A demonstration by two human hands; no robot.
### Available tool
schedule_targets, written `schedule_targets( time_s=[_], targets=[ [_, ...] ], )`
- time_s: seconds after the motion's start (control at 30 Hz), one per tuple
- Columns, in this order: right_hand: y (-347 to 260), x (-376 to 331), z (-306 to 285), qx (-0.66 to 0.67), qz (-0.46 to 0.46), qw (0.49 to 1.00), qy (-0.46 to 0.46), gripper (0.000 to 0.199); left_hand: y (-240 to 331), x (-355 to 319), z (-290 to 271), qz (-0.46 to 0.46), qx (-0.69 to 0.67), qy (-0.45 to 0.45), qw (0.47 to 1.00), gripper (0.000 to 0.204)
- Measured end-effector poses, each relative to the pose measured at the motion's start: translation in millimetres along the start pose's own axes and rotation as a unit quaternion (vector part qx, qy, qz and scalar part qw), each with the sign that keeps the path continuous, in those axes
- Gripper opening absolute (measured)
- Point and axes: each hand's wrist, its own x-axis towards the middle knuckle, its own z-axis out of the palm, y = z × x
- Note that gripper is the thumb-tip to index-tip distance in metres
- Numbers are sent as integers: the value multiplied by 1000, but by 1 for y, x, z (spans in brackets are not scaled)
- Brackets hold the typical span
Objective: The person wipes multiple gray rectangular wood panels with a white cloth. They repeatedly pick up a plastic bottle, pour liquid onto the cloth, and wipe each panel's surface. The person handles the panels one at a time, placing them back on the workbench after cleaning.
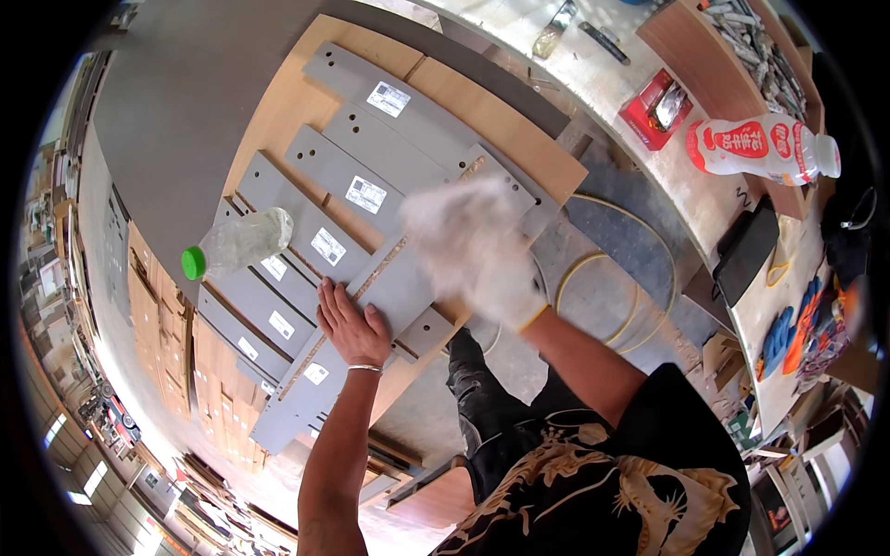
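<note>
The left hand [352, 326] lies flat and open, palm down, on a long grey panel [389, 289] that rests across a stack of similar grey boards, its raw chipboard edge showing along the side just beside the fingers; a thin bracelet sits at the wrist. The right hand [477, 248], in a white glove, is blurred over the same grey panel, just past the left hand toward the panel's far end; whether it is clenched or loose I cannot tell, and it may be bunched on something white, though the blur hides that. Other grey boards [357, 176] with drilled holes and small white stickers fan out beyond the grey panel, all lying on a wide brown sheet [505, 125]. A clear plastic bottle [239, 244] with a green cap lies on its side on those boards, to the left of the grey panel and apart from both hands. Well to the right of the panel, a cluttered surface [640, 97] carries a white drink bottle [760, 148] with a red label lying on its side, a red box [656, 109] near it and blue and orange gloves [788, 334] nearer the person. A yellow hose [607, 269] loops on the floor between the panel and that surface.
</note>
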Motion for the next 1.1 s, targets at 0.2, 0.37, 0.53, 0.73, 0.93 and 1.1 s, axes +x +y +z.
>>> schedule_targets(
  time_s=[0.2, 0.37, 0.53, 0.73, 0.93, 1.1],
  targets=[
    [-41, -55, 10, 22, -70, 991, -111, 51, 0, 0, 4, 15, 5, 7, 1000, 65],
    [20, -23, 0, -32, 32, 997, 57, 45, 1, -4, 0, 3, -3, -4, 1000, 67],
    [-28, -65, 0, 1, -30, 999, 23, 47, -2, -3, 2, 10, -2, 5, 1000, 67],
    [-45, -17, -33, 18, 121, 982, -145, 59, -3, 0, 3, 2, 1, 4, 1000, 67],
    [24, -62, 34, 41, 136, 982, 121, 52, 8, 7, -1, 17, -12, -1, 1000, 67],
    [-41, -62, 0, 50, 30, 998, 0, 43, -6, -4, 4, 14, 1, 10, 1000, 67]
  ],
)
